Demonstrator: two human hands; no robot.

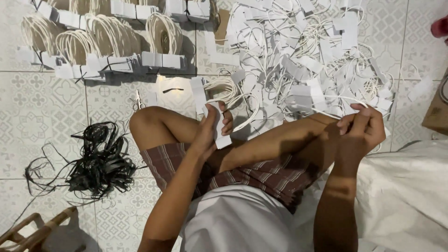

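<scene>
I sit cross-legged on a patterned tile floor. My left hand [212, 128] grips a stack of white paper tags [219, 128] with cream string loops [228, 91] fanning out above it. My right hand [363, 130] pinches a single white string [336, 100] that runs back into a big loose heap of white tags and strings [303, 51] spread in front of my knees.
Tied bundles of tags and string loops [100, 46] lie in rows at the upper left. A tangle of black ties [100, 163] sits at the left. Small scissors [138, 99] lie near my knee. A wooden frame [32, 231] is at the lower left, white cloth [406, 186] at the right.
</scene>
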